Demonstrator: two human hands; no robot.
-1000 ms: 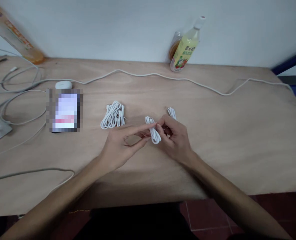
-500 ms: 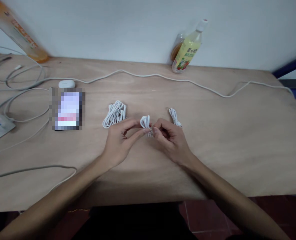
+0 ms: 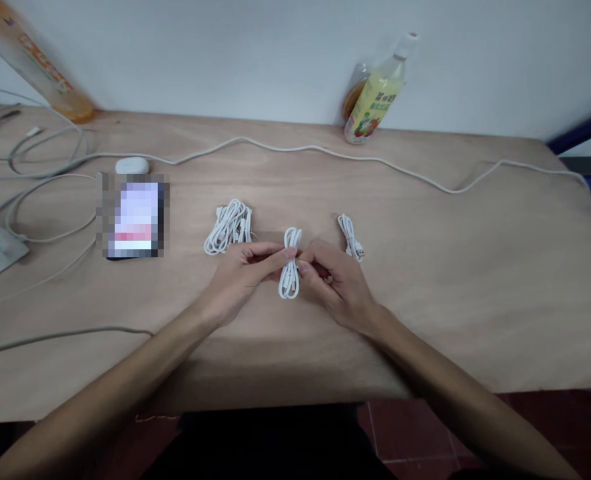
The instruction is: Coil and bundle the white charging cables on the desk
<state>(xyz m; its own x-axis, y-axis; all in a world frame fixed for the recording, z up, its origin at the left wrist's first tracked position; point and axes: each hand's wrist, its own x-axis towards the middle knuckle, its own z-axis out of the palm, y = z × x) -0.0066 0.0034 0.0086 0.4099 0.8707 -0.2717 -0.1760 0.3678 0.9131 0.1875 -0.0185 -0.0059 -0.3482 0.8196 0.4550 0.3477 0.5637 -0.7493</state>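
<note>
Cable bundle (image 3: 289, 272) pinched in nearly closed left hand (image 3: 238, 279), touching curled right hand (image 3: 342, 283) with hold unclear, above table (image 3: 475, 267) between cable pile (image 3: 226, 230) at left and 1 smaller coil (image 3: 347, 231) at right.

A plain room with a desk-like work spot is seen; whether it is part of a home or a small office cannot be told. A wooden tabletop (image 3: 465, 287) is set against a pale wall (image 3: 215, 60). Everyday personal use is suggested by a yellow drink bottle (image 3: 375, 100), a phone (image 3: 138, 217) and loose cords, and the floor (image 3: 410, 430) is laid with dark red tiles.
</note>
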